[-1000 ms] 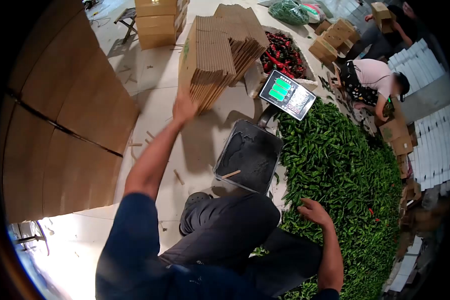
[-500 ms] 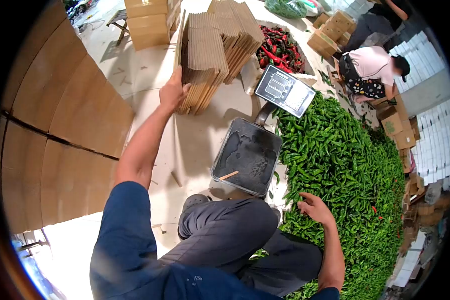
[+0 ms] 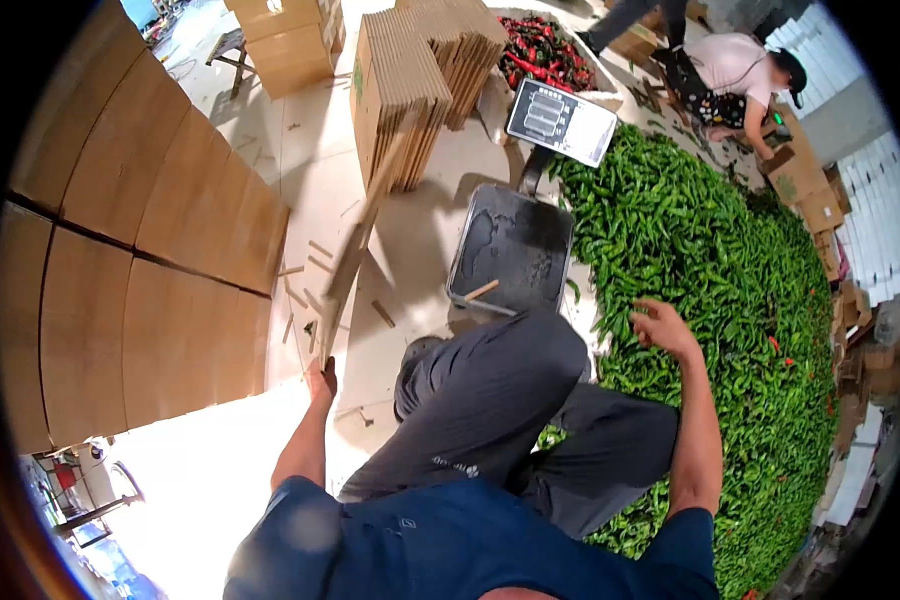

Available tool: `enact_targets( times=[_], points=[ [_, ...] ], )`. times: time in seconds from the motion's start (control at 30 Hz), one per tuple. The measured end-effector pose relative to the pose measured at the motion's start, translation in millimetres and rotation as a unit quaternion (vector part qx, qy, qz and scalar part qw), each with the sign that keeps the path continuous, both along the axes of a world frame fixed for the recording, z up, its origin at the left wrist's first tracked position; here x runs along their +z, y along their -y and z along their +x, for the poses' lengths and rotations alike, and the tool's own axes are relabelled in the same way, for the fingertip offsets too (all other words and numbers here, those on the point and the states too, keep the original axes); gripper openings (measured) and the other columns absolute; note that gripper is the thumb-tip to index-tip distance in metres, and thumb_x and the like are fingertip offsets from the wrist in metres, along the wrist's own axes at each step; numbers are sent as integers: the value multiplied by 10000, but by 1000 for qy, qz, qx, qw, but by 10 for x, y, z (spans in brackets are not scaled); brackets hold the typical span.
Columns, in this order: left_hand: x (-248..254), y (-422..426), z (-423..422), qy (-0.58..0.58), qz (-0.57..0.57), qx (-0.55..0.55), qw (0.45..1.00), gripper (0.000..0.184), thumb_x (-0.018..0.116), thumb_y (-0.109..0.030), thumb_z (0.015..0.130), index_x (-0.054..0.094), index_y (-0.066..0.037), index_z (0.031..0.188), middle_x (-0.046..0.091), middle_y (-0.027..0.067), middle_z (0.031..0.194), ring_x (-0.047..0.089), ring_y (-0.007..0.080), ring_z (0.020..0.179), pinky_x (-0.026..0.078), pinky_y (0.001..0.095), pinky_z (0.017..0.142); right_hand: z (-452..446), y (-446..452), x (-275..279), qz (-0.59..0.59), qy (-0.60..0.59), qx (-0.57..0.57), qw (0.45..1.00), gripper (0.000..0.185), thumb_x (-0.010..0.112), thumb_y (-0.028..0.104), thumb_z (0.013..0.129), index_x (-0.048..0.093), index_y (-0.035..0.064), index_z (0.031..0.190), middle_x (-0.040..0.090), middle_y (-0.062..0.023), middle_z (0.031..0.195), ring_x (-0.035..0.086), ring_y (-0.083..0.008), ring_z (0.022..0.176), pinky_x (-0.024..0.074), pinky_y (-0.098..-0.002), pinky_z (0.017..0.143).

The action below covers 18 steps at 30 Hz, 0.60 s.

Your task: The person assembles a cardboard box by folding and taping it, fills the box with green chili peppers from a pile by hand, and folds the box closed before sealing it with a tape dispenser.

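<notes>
My left hand (image 3: 323, 378) is closed on the lower end of a flattened cardboard box (image 3: 355, 255), held edge-on and blurred by motion to the left of the scale. Just above the big heap of green chili peppers (image 3: 710, 260) is my right hand (image 3: 662, 328), its fingers apart and slightly bent, with nothing visible in them. Between the hands, on the floor, stands a scale with a dark platform (image 3: 515, 245) and a display panel (image 3: 562, 120). A small brown strip (image 3: 482, 290) lies on the platform.
Flattened boxes (image 3: 400, 90) stand stacked ahead, near a container of red peppers (image 3: 545, 50). A wall of cartons (image 3: 170, 240) rises at the left. Cardboard scraps (image 3: 382, 313) litter the floor. A person in a pink top (image 3: 735, 70) crouches at the far right beside boxes.
My left hand has pulled a flattened box away from the stack, back toward me. My right hand has shifted slightly over the peppers. A co-worker's legs have moved behind the crouching person.
</notes>
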<state>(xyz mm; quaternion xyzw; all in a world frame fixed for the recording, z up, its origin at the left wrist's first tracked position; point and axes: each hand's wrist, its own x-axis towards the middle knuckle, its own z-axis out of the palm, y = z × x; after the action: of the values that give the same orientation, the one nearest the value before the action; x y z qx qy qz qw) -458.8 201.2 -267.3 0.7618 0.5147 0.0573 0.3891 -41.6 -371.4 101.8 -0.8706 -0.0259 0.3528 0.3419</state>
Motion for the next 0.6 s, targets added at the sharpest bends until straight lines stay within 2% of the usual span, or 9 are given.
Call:
enact_targets(
  times=[0.07,0.13,0.3,0.33,0.37,0.4,0.47,0.53,0.6],
  points=[
    [322,-75,-132,110,36,-34,993,288,697,-149,924,709,-93,1207,725,195,903,683,250,817,538,382,741,-9,-52,38,3,19,4,1000,549,647,209,972,488,-59,1423,673,-90,865,592,-126,663,499,-293,586],
    [1330,-130,63,28,6,-116,993,247,649,-78,927,724,-81,1163,739,143,894,680,177,831,541,327,759,-30,-200,134,-8,33,17,999,522,633,195,975,502,-61,1411,674,-92,868,589,-131,658,495,-298,586],
    [2616,-700,935,140,14,-326,935,258,556,23,908,731,-42,1087,695,62,798,649,146,739,542,312,682,-15,-576,250,157,203,10,966,663,660,279,974,394,-32,1495,637,-74,981,550,-109,728,496,-283,634],
    [2973,-702,1225,165,-8,-356,920,242,558,20,917,726,-29,1084,686,57,790,647,133,750,540,298,671,-37,-740,424,197,200,-35,959,725,664,317,974,339,-6,1535,625,-140,1200,613,-148,882,514,-297,694],
    [3347,-634,1514,147,-21,-369,917,226,563,14,925,718,-17,1086,689,54,797,640,123,760,535,286,666,38,-784,407,253,231,-62,937,799,664,348,972,256,18,1573,481,-209,1460,594,-235,1167,532,-325,783],
    [3647,-537,1797,127,-33,-384,914,212,569,9,932,711,-4,1089,691,52,805,632,112,770,531,274,661,31,-895,598,273,229,-75,931,855,654,393,971,189,38,1594,273,-235,1606,447,-310,1383,538,-360,880],
    [3897,-404,2296,171,-77,-414,891,156,624,-48,942,705,0,1067,659,26,788,593,105,727,511,278,634,41,-1009,810,252,274,-104,922,923,633,507,950,167,48,1601,213,-227,1628,413,-345,1412,542,-406,934],
    [4099,-253,2790,45,6,-463,885,141,673,-106,941,703,-11,1040,617,1,774,556,102,692,482,274,611,245,-942,769,297,271,-141,905,940,650,543,923,215,45,1592,253,-220,1620,411,-345,1416,541,-423,931],
    [3981,-246,3195,35,2,-479,877,172,694,-183,948,701,-23,1014,586,-20,764,527,99,675,462,269,608,504,-810,672,237,230,-131,935,908,656,545,918,278,36,1569,341,-213,1573,447,-322,1382,543,-420,918]
  ],
)
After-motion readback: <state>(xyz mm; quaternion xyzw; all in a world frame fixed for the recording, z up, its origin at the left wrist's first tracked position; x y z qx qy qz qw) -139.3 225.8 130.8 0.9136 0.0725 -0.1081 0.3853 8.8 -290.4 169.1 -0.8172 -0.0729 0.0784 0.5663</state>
